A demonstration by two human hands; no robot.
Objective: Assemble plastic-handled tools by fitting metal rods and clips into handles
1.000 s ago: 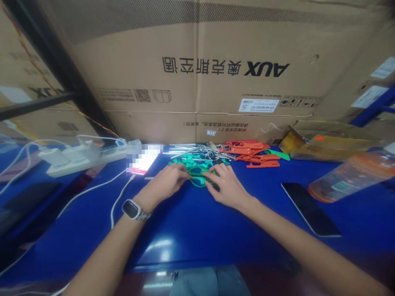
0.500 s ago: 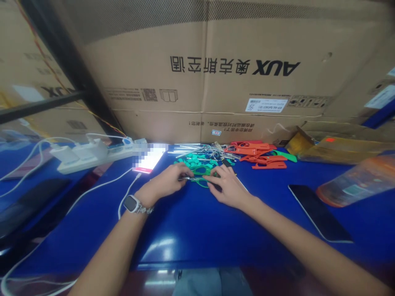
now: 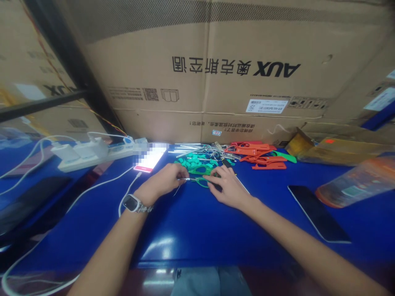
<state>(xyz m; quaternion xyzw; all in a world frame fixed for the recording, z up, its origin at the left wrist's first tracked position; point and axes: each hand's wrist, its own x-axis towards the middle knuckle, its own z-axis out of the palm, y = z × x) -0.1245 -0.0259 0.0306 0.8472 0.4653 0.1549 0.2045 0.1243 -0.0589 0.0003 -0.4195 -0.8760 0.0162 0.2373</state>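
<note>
My left hand (image 3: 169,179) has thumb and fingers pinched on one end of a thin, pale wire (image 3: 193,179). Opposite it, the fingers of my right hand (image 3: 226,185) are closed around the wire's other end, just above the table. A thin strand droops below my left fingertips. Beyond the hands lie green ring-shaped pieces (image 3: 202,169) and a heap of small teal plastic parts (image 3: 193,158). A tool with a dark handle (image 3: 226,163) and a slim shaft passes by my right hand; whether the hand grips it is hidden.
Orange plastic casings (image 3: 253,152) and metal rods (image 3: 185,148) lie at the back. A lit phone (image 3: 151,158) and a power strip (image 3: 101,154) are left; a dark phone (image 3: 317,213) and a plastic jar (image 3: 354,185) are right. A large cardboard box (image 3: 191,37) stands behind.
A thin strand now shows hanging below my left fingertips. My left fingers have shifted slightly on the wire; my right hand stays almost in place.
</note>
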